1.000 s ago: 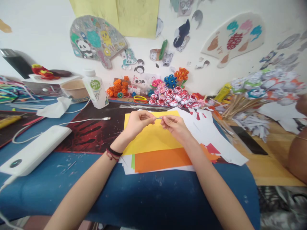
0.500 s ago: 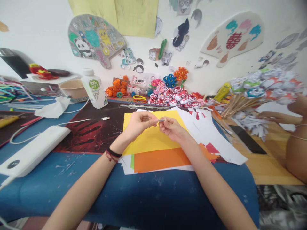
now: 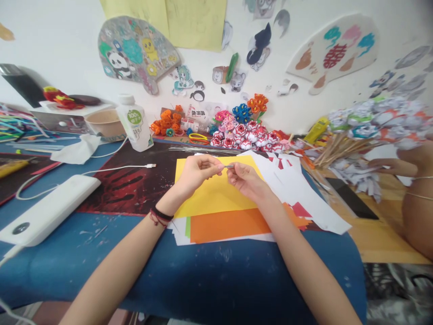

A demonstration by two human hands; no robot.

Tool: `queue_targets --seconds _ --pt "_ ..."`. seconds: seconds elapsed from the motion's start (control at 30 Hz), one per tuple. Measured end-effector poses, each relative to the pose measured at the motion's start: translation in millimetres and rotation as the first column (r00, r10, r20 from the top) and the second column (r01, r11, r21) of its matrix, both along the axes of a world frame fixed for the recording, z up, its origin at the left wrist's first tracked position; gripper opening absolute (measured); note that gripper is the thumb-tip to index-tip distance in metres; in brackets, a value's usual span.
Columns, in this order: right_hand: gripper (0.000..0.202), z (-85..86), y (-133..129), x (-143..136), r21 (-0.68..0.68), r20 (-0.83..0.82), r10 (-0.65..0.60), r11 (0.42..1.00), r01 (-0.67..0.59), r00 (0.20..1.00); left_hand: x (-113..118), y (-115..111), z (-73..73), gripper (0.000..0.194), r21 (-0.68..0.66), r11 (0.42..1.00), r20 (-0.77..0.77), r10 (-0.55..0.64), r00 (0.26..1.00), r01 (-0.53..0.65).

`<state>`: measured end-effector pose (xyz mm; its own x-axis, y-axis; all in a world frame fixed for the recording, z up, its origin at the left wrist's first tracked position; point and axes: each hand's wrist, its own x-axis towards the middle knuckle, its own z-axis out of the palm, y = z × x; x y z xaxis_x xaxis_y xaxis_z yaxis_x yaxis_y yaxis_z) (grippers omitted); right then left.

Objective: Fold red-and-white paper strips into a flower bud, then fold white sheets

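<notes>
Between my two hands is a small, thin grey piece (image 3: 229, 166), too small to make out fully. My left hand (image 3: 202, 171) pinches its left end between thumb and index finger. My right hand (image 3: 246, 180) pinches its right end, with the other fingers curled in. Both hands are above a yellow sheet (image 3: 209, 198), which lies over an orange sheet (image 3: 226, 225) and white paper (image 3: 181, 237). A sliver of green paper (image 3: 188, 227) shows at the left edge of the stack.
Paper flowers (image 3: 248, 135) and thin wires (image 3: 199, 150) are behind the stack. A white bottle (image 3: 135, 124), a power bank (image 3: 50, 210) and its cable are at the left. White scraps (image 3: 304, 189), a phone (image 3: 352, 197) and another person's arm (image 3: 417, 207) are at the right.
The fingertips of my right hand have shifted slightly, and more of the thin grey piece shows between my hands. The camera view has moved a little.
</notes>
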<state>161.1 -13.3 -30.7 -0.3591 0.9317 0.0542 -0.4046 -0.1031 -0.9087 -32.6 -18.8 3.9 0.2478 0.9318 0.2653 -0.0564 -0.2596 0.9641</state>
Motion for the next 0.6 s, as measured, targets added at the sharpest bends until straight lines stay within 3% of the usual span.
queue_targets --seconds 0.13,0.4,0.6 --pt "0.034 0.0 -1 -2 0.053 0.092 -0.016 0.999 0.011 0.996 -1 2 -1.5 0.025 0.005 1.000 -0.041 0.018 0.999 -0.018" --pt "0.035 1.3 -1 -6 0.260 0.260 -0.194 0.957 0.125 0.946 -5 11 -7.1 0.026 0.044 0.997 -0.119 0.064 0.991 -0.059" --pt "0.041 -0.2 1 -6 0.242 0.302 -0.196 0.962 0.123 0.933 -7 16 -14.2 0.023 0.093 0.994 -0.176 0.078 0.981 -0.062"
